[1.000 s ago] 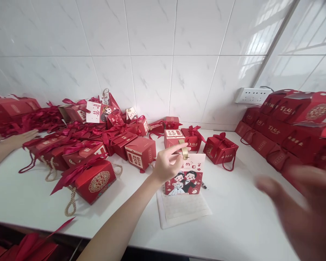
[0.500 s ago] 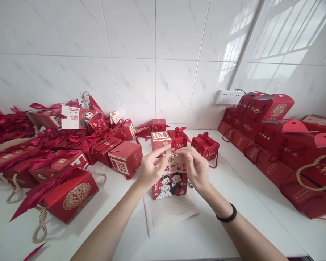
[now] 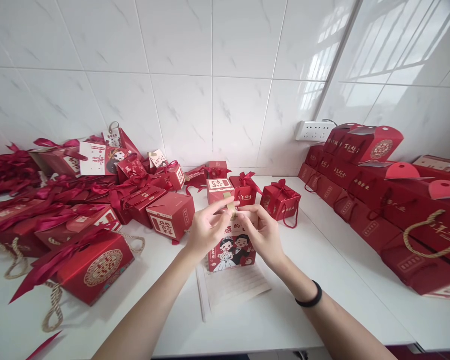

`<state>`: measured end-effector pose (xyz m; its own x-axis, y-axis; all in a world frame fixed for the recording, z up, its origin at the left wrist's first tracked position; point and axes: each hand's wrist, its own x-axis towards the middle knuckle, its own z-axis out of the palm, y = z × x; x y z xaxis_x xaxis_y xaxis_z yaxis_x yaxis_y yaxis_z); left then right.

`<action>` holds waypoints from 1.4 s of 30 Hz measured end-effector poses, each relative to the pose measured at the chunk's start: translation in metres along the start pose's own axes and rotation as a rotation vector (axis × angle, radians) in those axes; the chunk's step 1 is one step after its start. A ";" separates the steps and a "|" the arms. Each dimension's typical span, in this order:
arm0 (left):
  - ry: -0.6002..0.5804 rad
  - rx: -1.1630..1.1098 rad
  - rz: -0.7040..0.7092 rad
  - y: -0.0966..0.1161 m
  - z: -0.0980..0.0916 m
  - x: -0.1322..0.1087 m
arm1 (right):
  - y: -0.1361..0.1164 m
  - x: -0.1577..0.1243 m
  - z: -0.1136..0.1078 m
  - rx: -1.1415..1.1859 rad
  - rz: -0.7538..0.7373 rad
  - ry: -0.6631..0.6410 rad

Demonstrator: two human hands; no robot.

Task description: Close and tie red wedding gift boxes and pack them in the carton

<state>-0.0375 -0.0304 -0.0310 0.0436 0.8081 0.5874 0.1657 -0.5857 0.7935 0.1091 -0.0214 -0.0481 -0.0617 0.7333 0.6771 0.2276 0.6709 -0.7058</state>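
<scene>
A small red and cream gift box [image 3: 228, 257] with a cartoon bride and groom stands upright in front of me. A gold ribbon [image 3: 230, 205] rises from its top. My left hand [image 3: 209, 225] is closed, with the ribbon between thumb and fingers at the box's upper left. From the other side my right hand [image 3: 265, 232] pinches the ribbon near the box top, thumb and fingertips together. Its fingers cover part of the printed characters. Under the box lies a lined notepad [image 3: 240, 290].
Bow-tied red boxes [image 3: 281, 200] stand just behind the hands. A pile of red boxes with ribbons and rope handles [image 3: 97, 265] fills the left side. Stacked red boxes [image 3: 363, 195] line the right. A white power strip [image 3: 314, 131] rests by the tiled wall.
My right hand has moved in to the left, its thumb now against the ribbon by the box top. The left hand keeps its hold. The view has shifted slightly.
</scene>
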 end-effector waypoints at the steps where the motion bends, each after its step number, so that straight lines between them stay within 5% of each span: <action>1: -0.001 -0.006 -0.004 0.000 0.000 0.000 | 0.000 0.000 0.000 -0.001 0.002 0.002; 42: -0.069 -0.055 -0.025 -0.002 -0.003 0.000 | 0.001 0.000 0.000 0.036 0.019 -0.024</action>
<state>-0.0408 -0.0289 -0.0322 0.1084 0.8236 0.5567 0.1134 -0.5666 0.8161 0.1089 -0.0208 -0.0491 -0.0812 0.7479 0.6589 0.1941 0.6603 -0.7255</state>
